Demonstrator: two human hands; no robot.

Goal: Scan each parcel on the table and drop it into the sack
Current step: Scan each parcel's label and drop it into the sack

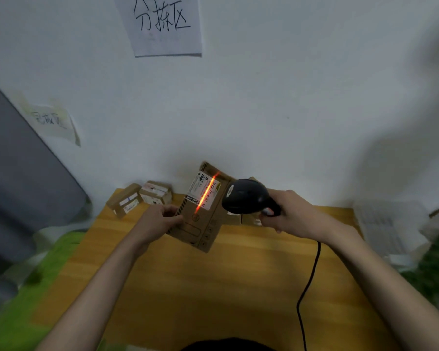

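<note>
**One parcel under the beam, more waiting**

Two forearms reach over the bench (188, 287), a yellow wooden top set against a white wall that carries a handwritten sign (162, 24). Green material, blurred, lies off the bench's left edge; whether that is the sack I cannot tell.

Next in size is the parcel (200, 219), a flat cardboard box held tilted above the bench, label side up. The left hand (160, 216) grips its left edge, fingers curled round the side. A red scan line runs across the white label (204, 190), beside the barcode.

At the back edge wait two small boxes (140, 197), close together, with more cartons partly hidden behind the scanner.

The right hand (289, 214) is wrapped round the handle of the black scanner (246, 196), whose cable (307, 287) trails down over the bench.

Judging by its look, the parcel is stiff and fairly light (one hand holds it aloft). Cardboard is not slippery, so an edge grip with the thumb on the printed face should do for the drop.
</note>
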